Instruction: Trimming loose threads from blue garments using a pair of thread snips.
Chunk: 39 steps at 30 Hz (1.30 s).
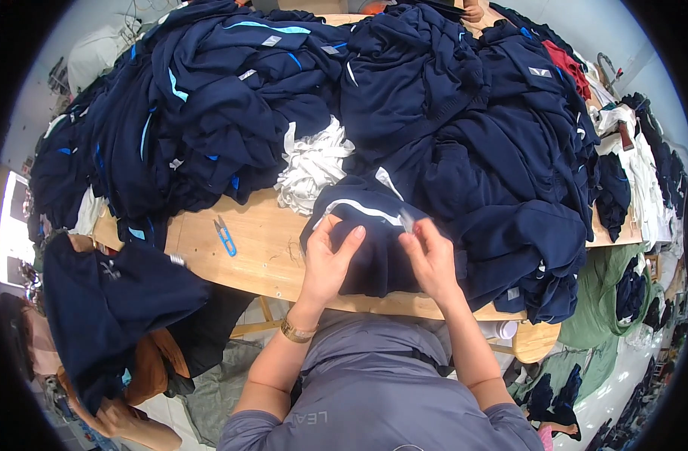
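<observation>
A navy garment with a white strip along its edge lies in front of me on the near edge of the table. My left hand has hold of its left side, the thumb on top and some fingers hidden by cloth. On the other side of the garment, my right hand is closed, thumb against fingers. A small, pale, blurred piece sticks up from its fingertips; its kind does not show. Just beyond the garment sits a heap of white fabric strips.
Blue-handled thread snips lie on the wooden table to the left. Large piles of navy garments cover the far side and right. At lower left, another person's hand holds a navy garment.
</observation>
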Available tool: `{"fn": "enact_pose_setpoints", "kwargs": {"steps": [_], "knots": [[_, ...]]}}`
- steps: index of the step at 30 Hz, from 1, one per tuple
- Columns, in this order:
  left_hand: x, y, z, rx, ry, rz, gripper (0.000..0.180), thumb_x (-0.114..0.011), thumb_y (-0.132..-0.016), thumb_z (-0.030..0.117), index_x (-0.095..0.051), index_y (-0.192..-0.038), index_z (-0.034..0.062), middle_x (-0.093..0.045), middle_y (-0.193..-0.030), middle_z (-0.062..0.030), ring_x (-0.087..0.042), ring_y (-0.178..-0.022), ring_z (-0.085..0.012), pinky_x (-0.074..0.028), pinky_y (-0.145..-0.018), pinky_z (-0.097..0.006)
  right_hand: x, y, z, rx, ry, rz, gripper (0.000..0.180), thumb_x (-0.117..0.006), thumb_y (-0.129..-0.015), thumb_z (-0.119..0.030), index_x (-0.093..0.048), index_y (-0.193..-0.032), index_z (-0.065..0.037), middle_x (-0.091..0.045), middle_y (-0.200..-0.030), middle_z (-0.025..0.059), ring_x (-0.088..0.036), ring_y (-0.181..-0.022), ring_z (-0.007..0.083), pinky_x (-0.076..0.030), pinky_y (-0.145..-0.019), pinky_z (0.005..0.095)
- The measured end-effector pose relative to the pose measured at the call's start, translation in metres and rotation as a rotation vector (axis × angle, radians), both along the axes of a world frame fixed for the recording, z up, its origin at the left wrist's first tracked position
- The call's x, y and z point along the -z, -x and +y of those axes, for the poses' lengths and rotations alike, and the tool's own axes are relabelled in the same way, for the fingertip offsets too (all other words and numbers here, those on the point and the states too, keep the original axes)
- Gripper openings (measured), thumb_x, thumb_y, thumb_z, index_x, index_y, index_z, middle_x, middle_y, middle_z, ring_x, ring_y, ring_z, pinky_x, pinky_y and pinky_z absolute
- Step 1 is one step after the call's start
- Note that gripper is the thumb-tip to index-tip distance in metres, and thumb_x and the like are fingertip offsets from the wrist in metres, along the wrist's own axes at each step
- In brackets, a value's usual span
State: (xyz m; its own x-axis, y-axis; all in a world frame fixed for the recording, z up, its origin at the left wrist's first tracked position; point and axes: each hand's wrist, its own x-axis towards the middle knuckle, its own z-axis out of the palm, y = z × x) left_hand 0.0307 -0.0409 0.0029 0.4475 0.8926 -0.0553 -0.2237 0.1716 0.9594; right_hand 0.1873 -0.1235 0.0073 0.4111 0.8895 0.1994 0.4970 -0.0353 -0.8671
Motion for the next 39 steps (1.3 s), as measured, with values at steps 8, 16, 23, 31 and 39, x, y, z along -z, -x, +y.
{"fn": "enact_pose_setpoints", "kwargs": {"steps": [8,16,23,31,39], "knots": [[0.002,0.003,0.006,-0.043,-0.149,0.036,0.015,-0.063,-0.085,0.008,-0.051,-0.093,0.0030,-0.054,-0.085,0.0002,-0.049,-0.077,-0.0042,-0.041,-0.067,-0.019,0.008,0.000,0.024,-0.294,-0.128,0.409,0.026,-0.066,-0.080,-0.012,-0.049,-0.096,-0.002,-0.055,-0.088,0.0049,-0.052,-0.082,0.0107,-0.042,-0.077,0.0248],[-0.009,0.025,-0.002,0.261,0.155,0.336,0.037,-0.050,-0.093,0.034,-0.061,-0.090,-0.0005,-0.061,-0.088,-0.0063,-0.058,-0.077,-0.0118,-0.048,-0.058,-0.025,-0.017,0.011,0.020,-0.272,-0.200,-0.371,0.024,-0.064,-0.069,0.000,-0.047,-0.085,-0.005,-0.054,-0.072,0.0091,-0.058,-0.067,0.0284,-0.044,-0.055,0.0363],[0.012,0.007,-0.009,0.227,0.556,-0.236,0.015,-0.053,-0.092,0.025,-0.051,-0.089,0.0105,-0.054,-0.076,0.0018,-0.056,-0.072,-0.0074,-0.050,-0.061,-0.026,-0.001,0.033,0.000,-0.386,-0.278,-0.267,0.028,-0.062,-0.062,0.006,-0.047,-0.083,-0.003,-0.051,-0.074,0.0085,-0.055,-0.062,0.0239,-0.046,-0.054,0.0321],[0.016,0.004,-0.017,-0.003,0.709,-0.455,0.014,-0.047,-0.095,0.024,-0.051,-0.094,0.0104,-0.055,-0.076,-0.0007,-0.059,-0.079,-0.0150,-0.053,-0.080,-0.038,0.013,0.017,-0.018,-0.012,0.123,0.508,0.017,-0.057,-0.087,-0.007,-0.041,-0.082,-0.003,-0.054,-0.079,0.0061,-0.060,-0.071,0.0112,-0.052,-0.055,0.0235],[0.003,-0.002,-0.025,0.052,0.600,-0.464,0.023,-0.042,-0.097,0.027,-0.050,-0.108,0.0085,-0.060,-0.096,-0.0074,-0.060,-0.094,-0.0215,-0.051,-0.085,-0.041,0.012,0.013,-0.020,-0.110,0.105,0.054,0.032,-0.064,-0.084,-0.029,-0.046,-0.080,-0.003,-0.047,-0.058,0.0111,-0.047,-0.049,0.0218,-0.038,-0.049,0.0310]]}}
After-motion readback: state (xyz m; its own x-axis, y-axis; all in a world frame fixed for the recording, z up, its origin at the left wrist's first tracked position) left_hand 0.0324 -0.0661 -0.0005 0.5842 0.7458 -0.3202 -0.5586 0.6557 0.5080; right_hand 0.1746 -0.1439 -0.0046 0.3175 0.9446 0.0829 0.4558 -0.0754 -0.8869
